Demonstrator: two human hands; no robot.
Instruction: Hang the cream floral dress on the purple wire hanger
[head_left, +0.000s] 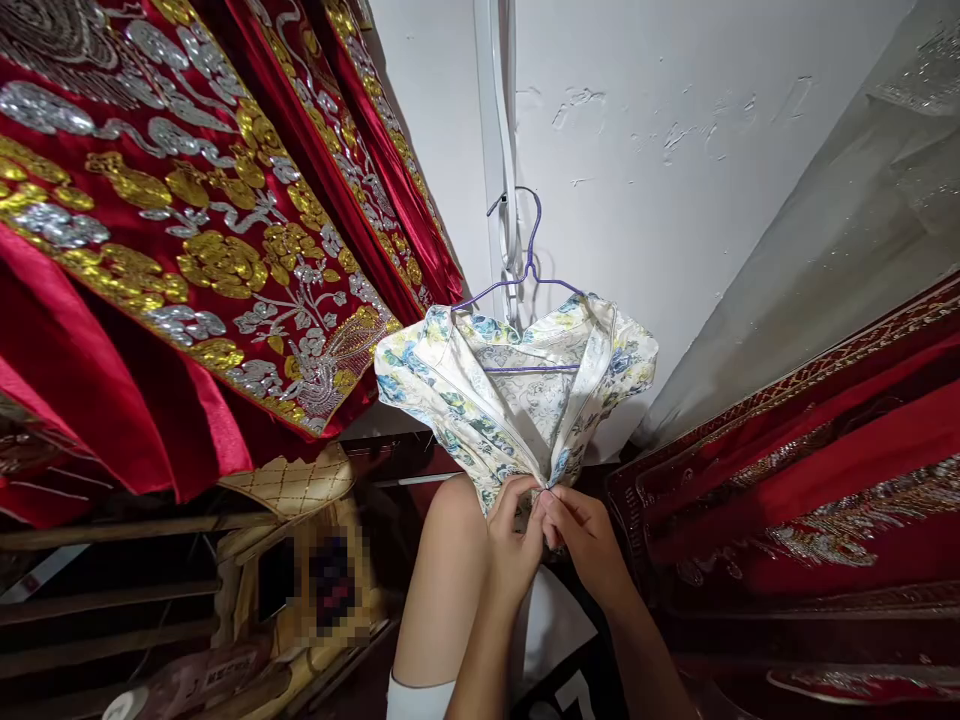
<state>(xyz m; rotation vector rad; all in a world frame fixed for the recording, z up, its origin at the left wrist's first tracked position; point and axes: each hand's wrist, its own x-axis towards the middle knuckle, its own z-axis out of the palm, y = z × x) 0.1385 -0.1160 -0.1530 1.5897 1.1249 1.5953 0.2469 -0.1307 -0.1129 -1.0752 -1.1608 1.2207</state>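
A cream dress (469, 420) with blue and yellow flowers hangs on a purple wire hanger (534, 235). Its front lies open in a deep V, with pale edges running down to a point. At that point my left hand (517, 515) pinches the cloth between thumb and fingertips. Close against it, my right hand (577, 525) also pinches the dress, and the two sets of fingertips meet. Any fastener between them is hidden by the fingers. Below the hands, the rest of the dress is mostly out of sight.
White straps (504, 130) on the wall (660, 110) hold the hanger. Red sequined garments (225, 200) hang at left, with more red embroidered cloth (825, 500) and a sheer white veil (787, 220) at right. A wooden chair (247, 550) stands at lower left, beside a bottle (202, 685).
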